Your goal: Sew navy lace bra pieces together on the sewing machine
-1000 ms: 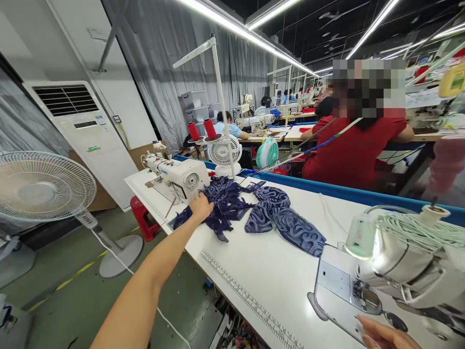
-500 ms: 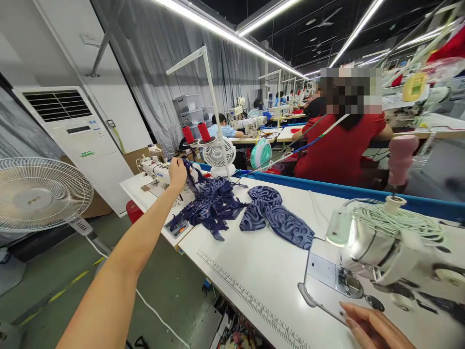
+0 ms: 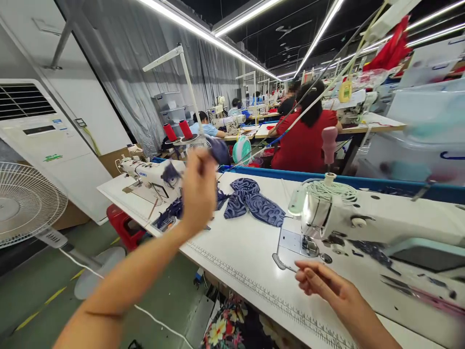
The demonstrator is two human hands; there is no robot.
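My left hand (image 3: 199, 191), blurred by motion, is raised over the table with its fingers closed on a dark navy fabric piece (image 3: 219, 150). Behind my wrist lies a heap of navy fabric strips (image 3: 170, 211), partly hidden by the hand. Patterned blue fabric pieces (image 3: 254, 201) lie on the white table, reaching toward the sewing machine's (image 3: 323, 208) plate. In front of that machine hovers my right hand (image 3: 323, 283), its fingers curled together and thumb against them, with nothing visible in them.
Tweezers and pink-handled scissors (image 3: 421, 293) lie at the right by the machine. A second sewing machine (image 3: 148, 172) stands at the table's left end, near a red stool (image 3: 125, 228) and a floor fan (image 3: 25, 208). A person in red (image 3: 303, 138) sits beyond the table.
My left hand has lifted from the navy heap and come right and nearer, carrying a fabric piece. The view has turned right, and my right hand shows more fully, its fingers drawn together.
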